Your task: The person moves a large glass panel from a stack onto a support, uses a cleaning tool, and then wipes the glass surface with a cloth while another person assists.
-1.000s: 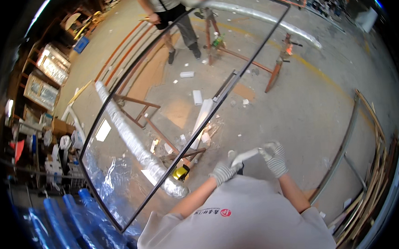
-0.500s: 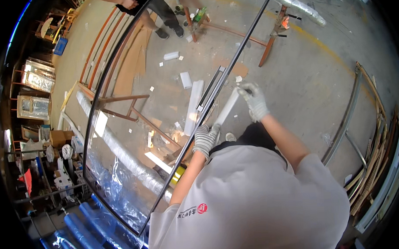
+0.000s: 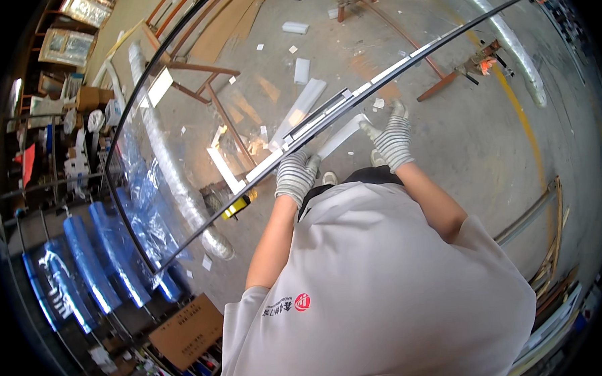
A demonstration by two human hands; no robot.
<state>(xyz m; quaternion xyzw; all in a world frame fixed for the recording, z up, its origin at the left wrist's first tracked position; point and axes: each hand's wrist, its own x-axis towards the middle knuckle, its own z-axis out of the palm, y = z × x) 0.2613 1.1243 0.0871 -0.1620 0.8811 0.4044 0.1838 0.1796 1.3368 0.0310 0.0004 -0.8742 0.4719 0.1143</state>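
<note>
A large glass panel (image 3: 198,149) with a thin black frame (image 3: 370,89) stretches diagonally in front of me. My left hand (image 3: 296,176), in a striped white glove, is closed at the near edge of this frame. By its thumb is the lower end of a flat white strip (image 3: 341,136), which appears gripped there; the fingers are partly hidden. The upper end of the strip meets the thumb tip of my right hand (image 3: 393,141), also gloved. That hand's fingers are stretched upward, apart from the thumb. A dark handle-like bar (image 3: 319,115) lies along the frame beside the left hand.
Red-brown metal stands (image 3: 220,111) are seen through the glass. White foam pieces (image 3: 301,71) and scraps litter the floor. A silver-wrapped roll (image 3: 172,153) lies left, near blue film rolls (image 3: 89,254) and a cardboard box (image 3: 188,331). Long strips (image 3: 552,244) lean at right.
My view has turned, so the panel looks less steep. My right hand has gone from pinching the strip's upper end to spread fingers. The left hand stays at the frame.
</note>
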